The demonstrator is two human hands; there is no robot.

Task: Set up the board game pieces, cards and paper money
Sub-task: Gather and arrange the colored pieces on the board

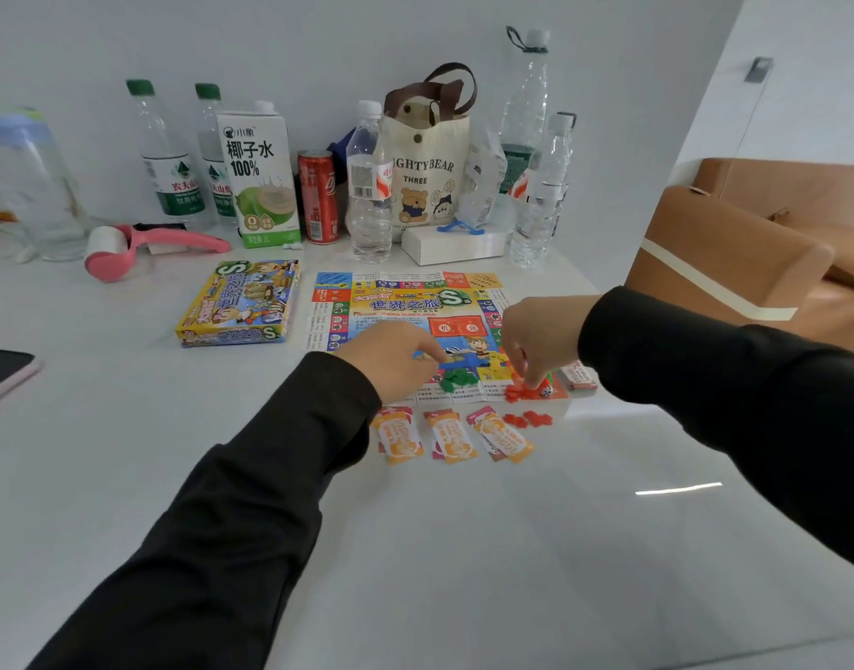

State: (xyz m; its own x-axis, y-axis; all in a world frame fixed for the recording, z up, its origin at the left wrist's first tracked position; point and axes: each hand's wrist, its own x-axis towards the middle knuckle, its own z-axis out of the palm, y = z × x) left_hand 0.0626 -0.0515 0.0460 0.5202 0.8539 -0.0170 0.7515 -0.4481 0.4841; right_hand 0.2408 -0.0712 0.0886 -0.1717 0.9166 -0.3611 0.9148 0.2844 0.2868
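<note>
White table [125,427]. Rear: bottles [369,186], carton [260,176], can [318,195], bag [427,176], white box [451,246], roller [139,246]. Centre: game box [241,302] left of paper board [405,302]. Before the board: three money stacks [451,435], two red pieces [529,419]. Left edge: phone [4,374].

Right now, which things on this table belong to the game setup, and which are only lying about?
Job: colourful paper game board, green plastic pieces, red plastic pieces, orange paper cards, yellow cardboard game box.
Lying about: red soda can, white coconut-water carton, pink lint roller, bear-print cloth bag.

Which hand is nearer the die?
Right. The right hand pinches red pieces right beside the die; the left hand sits further left, by the green pieces.
</note>
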